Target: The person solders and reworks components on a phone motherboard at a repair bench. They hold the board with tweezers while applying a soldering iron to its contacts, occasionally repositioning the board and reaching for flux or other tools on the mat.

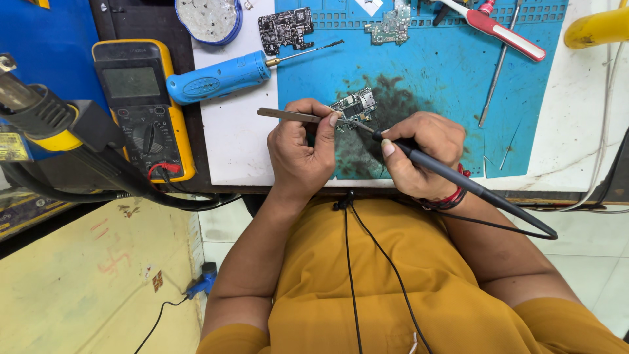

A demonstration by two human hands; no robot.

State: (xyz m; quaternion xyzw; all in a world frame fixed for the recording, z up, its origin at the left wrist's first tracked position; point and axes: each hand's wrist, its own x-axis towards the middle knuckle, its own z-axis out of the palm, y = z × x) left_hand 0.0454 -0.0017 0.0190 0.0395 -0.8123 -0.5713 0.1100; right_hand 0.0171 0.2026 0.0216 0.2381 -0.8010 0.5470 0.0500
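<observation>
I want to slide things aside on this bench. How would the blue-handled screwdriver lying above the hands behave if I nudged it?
The blue-handled screwdriver has a rounded handle lying on its side on the white bench top, so it would probably roll. Its thin metal shaft looks stiff. The thick handle likely carries most of the weight, so a nudge at the tip may pivot it.

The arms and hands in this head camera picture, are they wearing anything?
Both forearms are bare, with mustard-yellow short sleeves near the picture's bottom. The right wrist wears red thread bands. The left hand and right hand have no gloves or rings showing, and short plain nails.
</observation>
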